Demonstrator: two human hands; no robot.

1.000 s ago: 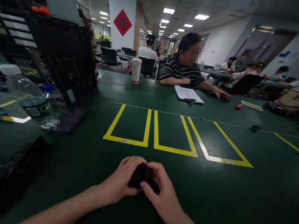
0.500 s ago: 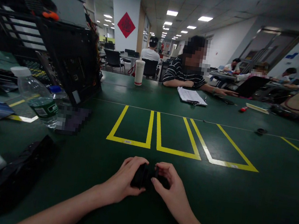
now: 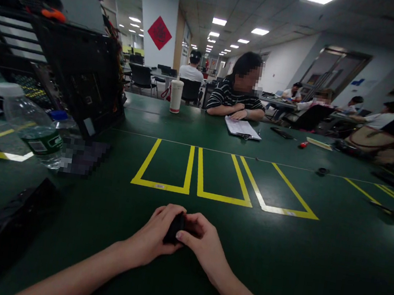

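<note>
In the head view, my left hand (image 3: pixel 153 232) is wrapped round a small, dark black object (image 3: pixel 173 229), fingers over its top and thumb below. My right hand (image 3: pixel 203 242) meets it from the right, with thumb and fingertips pinching a thin black piece (image 3: pixel 182 222) against its right side. Both hands are just above the green table (image 3: pixel 258 262), close to its near side. The object's exact kind cannot be made out, since my fingers cover much of it and it is dark.
Yellow tape outlines (image 3: pixel 222 199) mark the table beyond my hands. At left are a water bottle (image 3: pixel 40 139), a black computer case (image 3: pixel 82 79) and a long black part (image 3: pixel 7 234). A white cup (image 3: pixel 175 97) and a clipboard (image 3: pixel 243 128) stand before a person in stripes (image 3: pixel 236 94).
Half a second ago my right hand had drawn the thin black piece apart from the larger one; now they are together again. The person opposite has pulled an outstretched arm back to the clipboard.
</note>
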